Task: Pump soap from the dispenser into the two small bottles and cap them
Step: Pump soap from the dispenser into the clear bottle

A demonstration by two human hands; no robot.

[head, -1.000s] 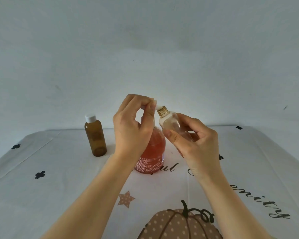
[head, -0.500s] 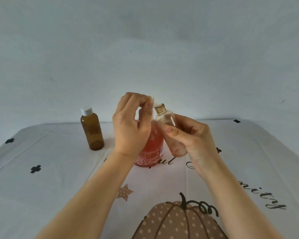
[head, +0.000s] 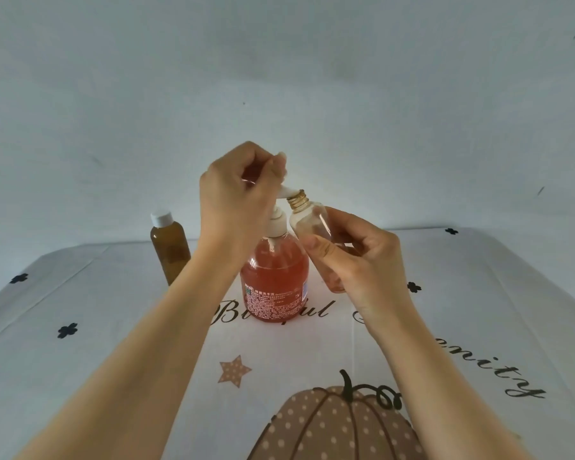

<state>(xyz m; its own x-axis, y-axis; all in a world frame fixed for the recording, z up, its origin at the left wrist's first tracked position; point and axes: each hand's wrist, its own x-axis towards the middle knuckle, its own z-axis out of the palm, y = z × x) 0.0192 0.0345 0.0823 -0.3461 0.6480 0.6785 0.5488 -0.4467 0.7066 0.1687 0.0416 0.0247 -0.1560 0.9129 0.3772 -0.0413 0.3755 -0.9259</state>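
Pump head risen; left hand fingers curled over it. Right hand grips tilted clear bottle, mouth beside pump head. Filling step, seemingly; next needs downward press.

The left hand covers most of the pump top, and its fingers are blurry. The left arm hides a bottom corner of the brown bottle. The right hand covers part of the clear bottle.
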